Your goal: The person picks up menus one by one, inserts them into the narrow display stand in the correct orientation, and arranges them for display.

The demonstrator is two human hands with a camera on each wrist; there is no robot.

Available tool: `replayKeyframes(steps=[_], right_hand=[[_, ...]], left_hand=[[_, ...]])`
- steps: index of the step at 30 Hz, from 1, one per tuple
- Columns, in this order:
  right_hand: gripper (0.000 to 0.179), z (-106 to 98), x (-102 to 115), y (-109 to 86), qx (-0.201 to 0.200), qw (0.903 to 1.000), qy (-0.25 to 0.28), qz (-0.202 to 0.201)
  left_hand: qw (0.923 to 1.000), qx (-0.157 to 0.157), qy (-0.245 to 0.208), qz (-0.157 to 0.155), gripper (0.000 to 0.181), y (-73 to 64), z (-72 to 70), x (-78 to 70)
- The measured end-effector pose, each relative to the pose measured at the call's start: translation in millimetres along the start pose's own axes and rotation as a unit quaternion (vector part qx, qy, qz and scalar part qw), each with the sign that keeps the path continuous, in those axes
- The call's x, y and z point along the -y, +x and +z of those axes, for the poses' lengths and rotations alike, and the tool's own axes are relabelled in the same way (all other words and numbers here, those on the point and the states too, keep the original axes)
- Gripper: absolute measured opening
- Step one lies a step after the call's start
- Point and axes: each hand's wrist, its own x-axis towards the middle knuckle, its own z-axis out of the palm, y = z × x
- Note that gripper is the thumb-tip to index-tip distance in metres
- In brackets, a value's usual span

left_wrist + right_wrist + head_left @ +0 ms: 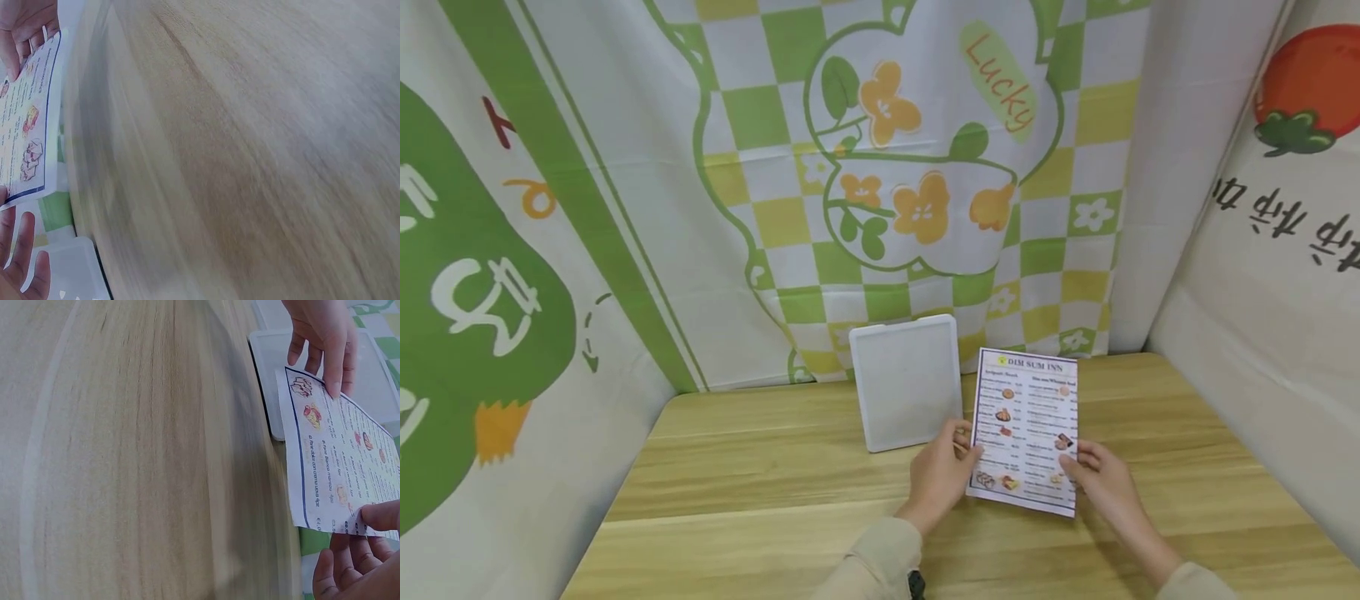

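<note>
Item held: a printed menu sheet (1026,433), headed "DIM SUM INN", located right of a white panel (906,383) in the head view. It is held up off the table (760,475), printed side facing the wearer, top edge farthest away. Print is in 2 columns with small food pictures.

Left hand (942,467): fingers pinch the sheet's left edge, thumb on the printed face. Right hand (1105,483): fingers pinch the right edge likewise, thumb in front, other fingers behind.

The panel stands tilted at the rear of the table, near the left hand. Behind it hangs a green, yellow and white checked cloth (790,225) lettered "Lucky". Both sleeves are light-coloured. Smaller menu text is illegible.
</note>
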Motion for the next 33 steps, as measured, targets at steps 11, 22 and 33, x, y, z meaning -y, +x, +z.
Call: replayKeyframes(steps=[11, 22, 33], right_hand=[[0.043, 12, 22, 4.0, 0.006, 0.9969, -0.062, -0.049], [0.038, 34, 34, 3.8, 0.016, 0.9978, -0.011, -0.063], [0.039, 54, 54, 4.7, 0.022, 0.9961, -0.013, -0.085]], left_hand=[[0.9997, -0.015, 0.02, -0.001, 0.026, -8.1, -30.4, 6.2], [0.9996, -0.028, 0.001, -0.006, 0.024, -15.1, -52.5, 19.7], [0.9988, -0.046, 0.011, -0.015, 0.021, -20.5, -80.4, 32.5]])
